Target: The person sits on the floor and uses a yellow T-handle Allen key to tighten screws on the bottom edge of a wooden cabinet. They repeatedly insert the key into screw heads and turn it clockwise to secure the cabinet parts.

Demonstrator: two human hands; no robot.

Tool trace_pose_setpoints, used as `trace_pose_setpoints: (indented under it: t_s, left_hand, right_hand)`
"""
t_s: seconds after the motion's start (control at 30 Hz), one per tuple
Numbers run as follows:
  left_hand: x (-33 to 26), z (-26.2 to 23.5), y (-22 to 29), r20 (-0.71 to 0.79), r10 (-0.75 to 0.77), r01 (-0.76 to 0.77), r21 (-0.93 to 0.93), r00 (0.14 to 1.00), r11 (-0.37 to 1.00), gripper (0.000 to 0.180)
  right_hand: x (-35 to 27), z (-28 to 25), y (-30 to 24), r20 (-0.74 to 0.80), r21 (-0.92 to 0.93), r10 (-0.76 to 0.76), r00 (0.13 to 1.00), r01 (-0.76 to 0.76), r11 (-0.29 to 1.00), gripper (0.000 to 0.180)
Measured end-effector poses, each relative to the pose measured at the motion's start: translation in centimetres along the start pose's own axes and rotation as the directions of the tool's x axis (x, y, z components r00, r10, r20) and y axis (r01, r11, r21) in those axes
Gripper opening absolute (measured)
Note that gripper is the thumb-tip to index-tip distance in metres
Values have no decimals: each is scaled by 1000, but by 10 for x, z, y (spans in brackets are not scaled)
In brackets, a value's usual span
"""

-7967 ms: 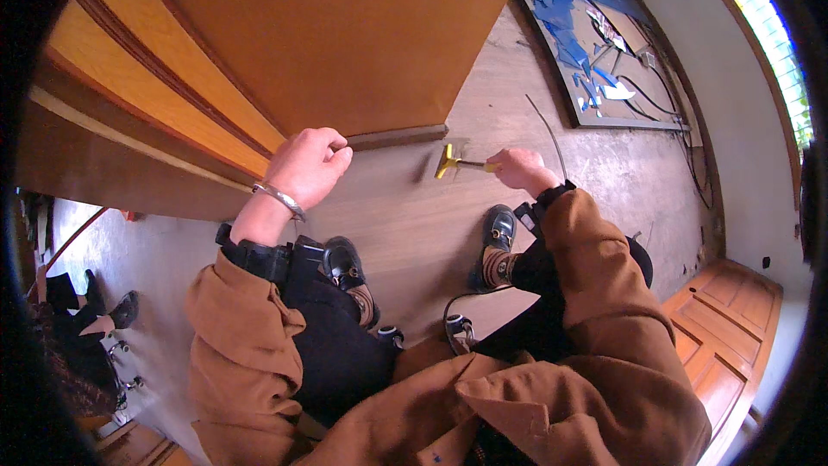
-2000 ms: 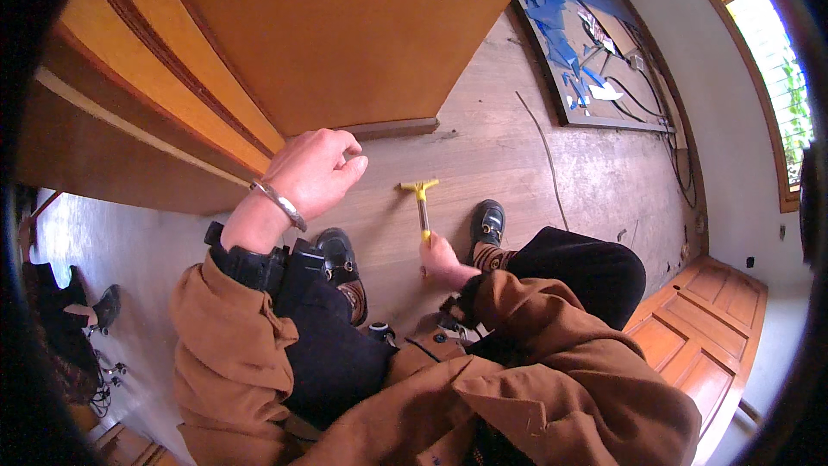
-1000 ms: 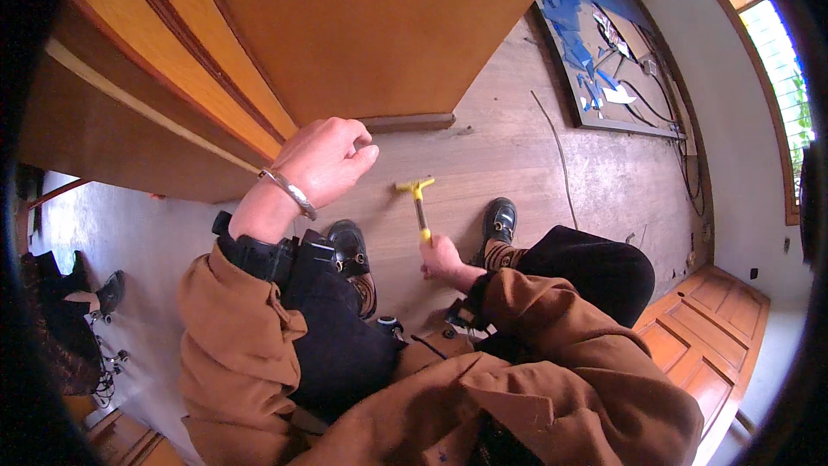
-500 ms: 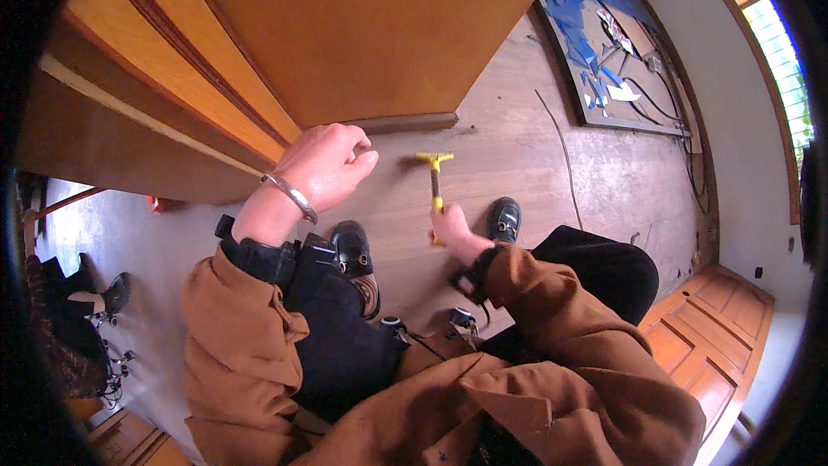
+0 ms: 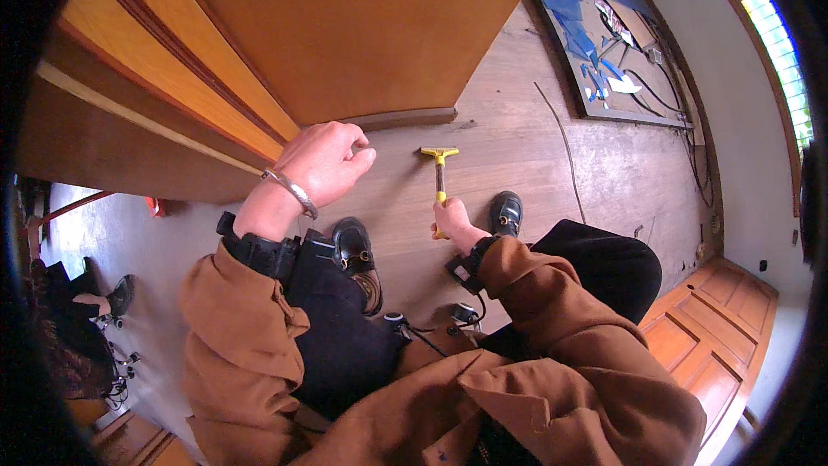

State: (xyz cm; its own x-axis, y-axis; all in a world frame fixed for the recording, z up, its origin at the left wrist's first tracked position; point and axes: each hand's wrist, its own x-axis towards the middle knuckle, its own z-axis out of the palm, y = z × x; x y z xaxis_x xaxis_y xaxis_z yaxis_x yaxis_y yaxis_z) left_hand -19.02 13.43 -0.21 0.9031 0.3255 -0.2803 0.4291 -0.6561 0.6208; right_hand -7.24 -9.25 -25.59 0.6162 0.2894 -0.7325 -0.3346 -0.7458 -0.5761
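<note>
The right hand [image 5: 452, 217] is closed around the yellow handle of a scraper [image 5: 440, 171], low over the wooden floor [image 5: 517, 138]. The scraper points away from the person, its wide yellow head just short of the door [image 5: 362, 26] — whether the blade touches the boards is hard to tell from this angle. The left hand [image 5: 326, 160] is curled, fingers loosely bent and holding nothing, resting against the bottom corner of the door beside the dark trim strip [image 5: 405, 117]. A metal bracelet [image 5: 291, 192] sits on that wrist, and a dark band on the right one.

Two black shoes [image 5: 354, 246] stand on the floor, one under each arm. Brown sleeves and black trousers fill the lower picture. Farther off, a thin cable [image 5: 565, 151] runs across the boards toward a framed blue panel [image 5: 595, 43] lying flat near the wall.
</note>
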Motion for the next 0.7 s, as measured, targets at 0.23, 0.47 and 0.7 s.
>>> trace_pose_setpoints:
  t_s: [0.23, 0.47, 0.7]
  left_hand:
    - [0, 2, -1, -26, 30, -31, -24, 999, 999, 32]
    - [3, 7, 2, 37, -15, 14, 45, 999, 999, 32]
    - [5, 8, -2, 38, -11, 10, 19, 999, 1000, 31]
  right_hand:
    - [-45, 16, 63, 290, -388, -64, 955, 178, 904, 35]
    - [-15, 8, -17, -17, 47, -51, 999, 52, 998, 31]
    - [-70, 1, 45, 41, 3, 80, 996, -80, 997, 37]
